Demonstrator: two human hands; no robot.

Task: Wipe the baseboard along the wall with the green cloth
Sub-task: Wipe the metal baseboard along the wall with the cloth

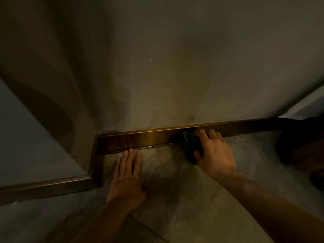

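A dark brown wooden baseboard (143, 140) runs along the foot of the pale wall (157, 76). It turns a corner at the left and continues along a nearer wall face. My right hand (213, 153) presses a crumpled green cloth (190, 146) against the baseboard, a little right of its middle. Most of the cloth is hidden under my fingers. My left hand (127, 179) lies flat on the floor with fingers spread slightly, fingertips nearly touching the baseboard's lower edge.
The grey, dusty floor (184, 199) shows a gritty gap under the baseboard. A dark object (301, 146) sits at the right by the wall, with something pale (306, 106) above it. The light is dim.
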